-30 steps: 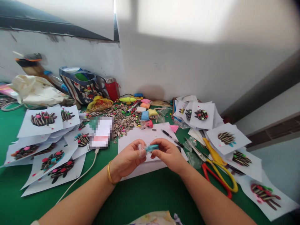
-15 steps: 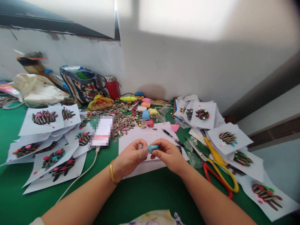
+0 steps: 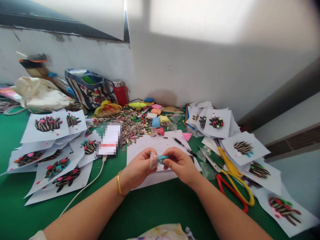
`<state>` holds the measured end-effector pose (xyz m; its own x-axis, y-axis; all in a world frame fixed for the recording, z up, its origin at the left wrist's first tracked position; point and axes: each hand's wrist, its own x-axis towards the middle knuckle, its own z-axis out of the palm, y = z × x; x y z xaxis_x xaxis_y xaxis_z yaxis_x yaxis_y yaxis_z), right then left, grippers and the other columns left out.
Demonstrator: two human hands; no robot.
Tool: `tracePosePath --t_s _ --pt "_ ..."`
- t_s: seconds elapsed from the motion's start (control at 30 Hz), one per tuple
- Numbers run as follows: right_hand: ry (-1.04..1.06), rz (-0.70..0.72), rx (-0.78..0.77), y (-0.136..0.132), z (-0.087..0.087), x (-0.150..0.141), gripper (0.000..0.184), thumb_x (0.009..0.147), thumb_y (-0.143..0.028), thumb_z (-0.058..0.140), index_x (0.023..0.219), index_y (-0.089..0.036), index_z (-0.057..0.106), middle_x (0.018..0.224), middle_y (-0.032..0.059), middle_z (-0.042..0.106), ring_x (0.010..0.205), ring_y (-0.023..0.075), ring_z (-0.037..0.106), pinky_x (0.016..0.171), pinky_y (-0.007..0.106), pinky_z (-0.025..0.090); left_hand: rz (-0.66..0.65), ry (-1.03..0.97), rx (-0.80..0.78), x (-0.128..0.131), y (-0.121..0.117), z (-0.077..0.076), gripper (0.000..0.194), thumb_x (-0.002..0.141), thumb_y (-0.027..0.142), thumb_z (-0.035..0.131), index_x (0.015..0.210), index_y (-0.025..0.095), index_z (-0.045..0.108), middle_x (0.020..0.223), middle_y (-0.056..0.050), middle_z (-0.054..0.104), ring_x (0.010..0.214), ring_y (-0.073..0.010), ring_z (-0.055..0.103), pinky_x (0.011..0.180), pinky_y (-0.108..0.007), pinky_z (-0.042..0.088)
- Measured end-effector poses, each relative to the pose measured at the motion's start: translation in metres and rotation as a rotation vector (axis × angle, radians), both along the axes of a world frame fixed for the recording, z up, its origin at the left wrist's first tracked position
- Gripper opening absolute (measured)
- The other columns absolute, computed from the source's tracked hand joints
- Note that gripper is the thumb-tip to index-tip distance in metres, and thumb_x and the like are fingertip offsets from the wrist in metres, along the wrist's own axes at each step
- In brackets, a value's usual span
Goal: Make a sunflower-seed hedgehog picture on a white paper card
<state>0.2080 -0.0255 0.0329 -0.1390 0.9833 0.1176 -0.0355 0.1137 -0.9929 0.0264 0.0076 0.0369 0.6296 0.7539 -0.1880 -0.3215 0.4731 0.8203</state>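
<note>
Between my hands, over the white sheet of paper [image 3: 140,150], is a small lump of blue modelling clay [image 3: 163,158] partly inside a clear plastic wrapper [image 3: 153,161]. My left hand [image 3: 140,167] pinches the wrapper. Thumb and fingers of my right hand [image 3: 178,164] close on the blue clay at its right end. Beyond them lies a heap of striped sunflower seeds [image 3: 132,125]. Soft packets of clay lie beside the seeds, among them a blue packet [image 3: 155,122] and a yellow packet [image 3: 163,119].
Sheets with seed pictures lie at left [image 3: 57,168] and right [image 3: 246,148]. A phone [image 3: 109,140] with a white cable is left of the paper. Red-and-yellow scissors [image 3: 232,186], a yellow cutter [image 3: 228,160] and a black pen [image 3: 181,144] lie right. A red flask [image 3: 120,94] stands behind.
The plastic wrapper has spread out more at my left fingers. The blue clay now looks narrower and tilted between my hands. My arms have stayed almost in place.
</note>
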Motion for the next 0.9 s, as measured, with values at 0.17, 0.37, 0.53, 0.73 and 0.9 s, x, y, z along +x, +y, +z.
tracePosePath --t_s 0.17,0.37,0.53,0.73,0.9 --pt "0.020 -0.021 -0.027 0.001 0.002 0.000 0.022 0.079 -0.035 0.072 0.088 -0.020 0.059 0.076 -0.0032 0.060 0.060 0.0112 0.062 0.058 0.026 0.053 0.090 0.111 0.120 0.002 0.002 -0.001 0.021 0.087 0.035 0.062 0.087 0.020 0.048 0.064 0.006 0.045 0.057 -0.0078 0.039 0.056 -0.021 0.029" --pt "-0.057 -0.056 -0.065 -0.001 -0.001 -0.003 0.024 0.078 -0.038 0.072 0.088 -0.021 0.058 0.068 -0.0041 0.059 0.056 0.0114 0.059 0.054 0.025 0.048 0.258 0.489 0.546 0.002 0.001 -0.008 0.012 0.088 0.031 0.054 0.087 0.020 0.050 0.068 0.004 0.048 0.060 -0.0115 0.046 0.058 -0.025 0.037" --pt "-0.124 -0.076 -0.052 -0.002 -0.003 -0.006 0.021 0.080 -0.036 0.070 0.086 -0.021 0.057 0.064 -0.0041 0.058 0.055 0.0120 0.058 0.054 0.025 0.047 0.308 0.680 0.825 0.002 -0.002 -0.015 0.001 0.083 0.021 0.052 0.083 0.019 0.053 0.075 0.001 0.051 0.067 -0.0132 0.047 0.062 -0.026 0.039" --pt "-0.120 -0.039 -0.023 0.000 -0.004 -0.006 0.019 0.081 -0.036 0.068 0.086 -0.021 0.058 0.070 -0.0031 0.059 0.059 0.0124 0.060 0.058 0.027 0.049 0.288 0.686 0.829 0.006 -0.004 -0.016 0.003 0.083 0.018 0.052 0.082 0.019 0.054 0.073 0.001 0.054 0.066 -0.0134 0.050 0.062 -0.026 0.041" --pt "-0.035 -0.057 -0.017 0.003 0.000 0.001 0.019 0.084 -0.038 0.066 0.090 -0.021 0.059 0.077 -0.0016 0.063 0.066 0.0136 0.064 0.065 0.029 0.052 0.327 0.470 0.591 0.004 0.000 -0.007 0.012 0.088 0.030 0.055 0.087 0.019 0.054 0.070 0.002 0.057 0.061 -0.0123 0.055 0.060 -0.025 0.044"
